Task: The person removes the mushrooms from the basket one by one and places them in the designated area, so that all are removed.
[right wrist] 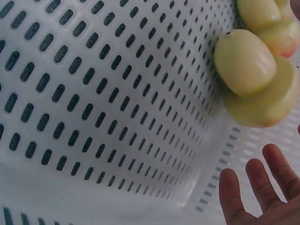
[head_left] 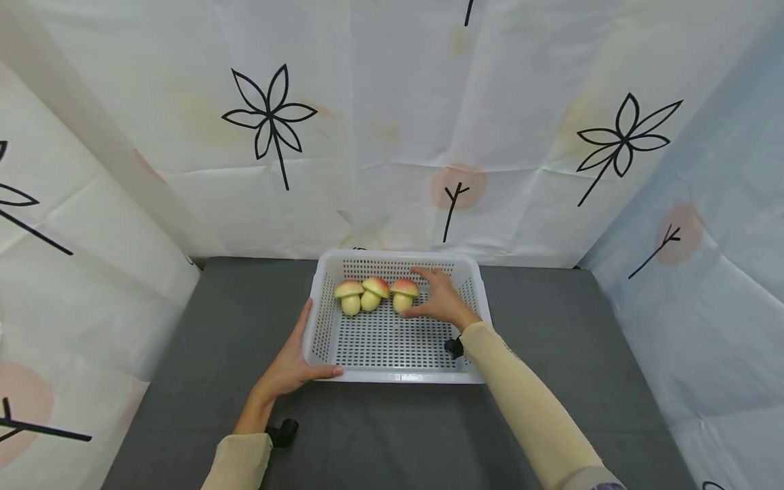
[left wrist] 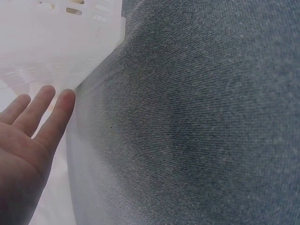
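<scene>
A white perforated plastic basket (head_left: 398,376) holds three toy mushrooms with yellow stems and reddish caps: a left one (head_left: 349,297), a middle one (head_left: 375,294) and a right one (head_left: 404,294). My left hand (head_left: 294,364) rests at the basket's front left corner, thumb along the front rim. Its straight fingers (left wrist: 61,110) lie by the outer wall in the left wrist view. Inside the basket, my right hand (head_left: 442,299) spreads thumb and fingers beside the right mushroom. In the right wrist view its fingers (right wrist: 262,185) are apart from the nearest mushroom (right wrist: 246,63).
The basket stands on a dark grey cloth-covered table (head_left: 392,435), near its back edge. White curtains (head_left: 380,136) with black leaf drawings enclose the back and both sides. A black wrist camera (head_left: 282,433) sits on the left wrist, another (head_left: 454,348) on the right.
</scene>
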`<action>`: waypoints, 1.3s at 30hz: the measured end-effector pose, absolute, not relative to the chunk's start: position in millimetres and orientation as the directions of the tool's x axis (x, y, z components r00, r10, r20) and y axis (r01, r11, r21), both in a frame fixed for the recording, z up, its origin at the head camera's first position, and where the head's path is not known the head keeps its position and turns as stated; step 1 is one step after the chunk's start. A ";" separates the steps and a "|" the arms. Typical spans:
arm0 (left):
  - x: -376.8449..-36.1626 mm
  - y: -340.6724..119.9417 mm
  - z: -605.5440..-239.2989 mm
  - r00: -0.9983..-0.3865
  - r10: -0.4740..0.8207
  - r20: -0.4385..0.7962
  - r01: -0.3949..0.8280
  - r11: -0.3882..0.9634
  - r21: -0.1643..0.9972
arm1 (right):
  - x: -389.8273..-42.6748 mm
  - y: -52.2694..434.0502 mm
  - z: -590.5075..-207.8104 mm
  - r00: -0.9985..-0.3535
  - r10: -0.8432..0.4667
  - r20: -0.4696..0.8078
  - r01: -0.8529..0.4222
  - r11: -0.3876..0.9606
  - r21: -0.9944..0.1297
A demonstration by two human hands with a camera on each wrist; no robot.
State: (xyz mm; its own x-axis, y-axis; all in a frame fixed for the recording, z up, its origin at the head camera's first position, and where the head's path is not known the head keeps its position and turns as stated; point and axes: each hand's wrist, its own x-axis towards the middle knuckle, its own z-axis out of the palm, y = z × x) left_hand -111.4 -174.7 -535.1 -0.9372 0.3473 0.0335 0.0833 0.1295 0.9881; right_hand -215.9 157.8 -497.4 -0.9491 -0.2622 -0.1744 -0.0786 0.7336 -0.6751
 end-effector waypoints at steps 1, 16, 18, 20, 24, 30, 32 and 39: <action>-111.3 -174.8 -534.7 -0.937 0.349 0.032 0.081 0.125 0.989 | -216.4 156.3 -498.5 -0.950 -0.258 -0.179 -0.075 0.740 -0.668; -113.5 -173.5 -536.9 -0.926 0.374 0.054 0.082 0.059 0.995 | -219.9 150.3 -520.4 -0.955 -0.248 -0.162 -0.109 0.803 -0.587; -113.3 -173.5 -536.8 -0.927 0.372 0.054 0.082 0.061 0.995 | -219.8 151.0 -522.4 -0.955 -0.256 -0.150 -0.125 0.806 -0.578; -113.1 -173.6 -536.6 -0.928 0.369 0.054 0.085 0.069 0.994 | -219.8 151.0 -523.9 -0.954 -0.264 -0.140 -0.142 0.813 -0.564; -112.8 -173.5 -535.9 -0.928 0.368 0.053 0.083 0.066 0.994 | -220.5 149.5 -526.2 -0.955 -0.278 -0.106 -0.183 0.830 -0.526; -112.1 -174.5 -536.6 -0.934 0.356 0.040 0.075 0.085 0.994 | -221.9 145.5 -527.9 -0.957 -0.284 -0.067 -0.222 0.857 -0.464; -111.4 -174.7 -536.3 -0.936 0.349 0.034 0.071 0.094 0.993 | -222.4 144.6 -528.6 -0.957 -0.285 -0.060 -0.229 0.863 -0.451; -112.0 -175.3 -537.5 -0.935 0.352 0.035 0.071 0.087 0.994 | -223.4 144.7 -527.8 -0.962 -0.268 -0.060 -0.212 0.863 -0.458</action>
State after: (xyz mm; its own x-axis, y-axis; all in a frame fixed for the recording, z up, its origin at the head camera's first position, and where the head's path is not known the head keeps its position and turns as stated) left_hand -112.0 -175.3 -537.5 -0.9352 0.3523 0.0354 0.0706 0.0874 0.9937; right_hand -223.4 144.7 -527.8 -0.9615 -0.2681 -0.0602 -0.2121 0.8632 -0.4581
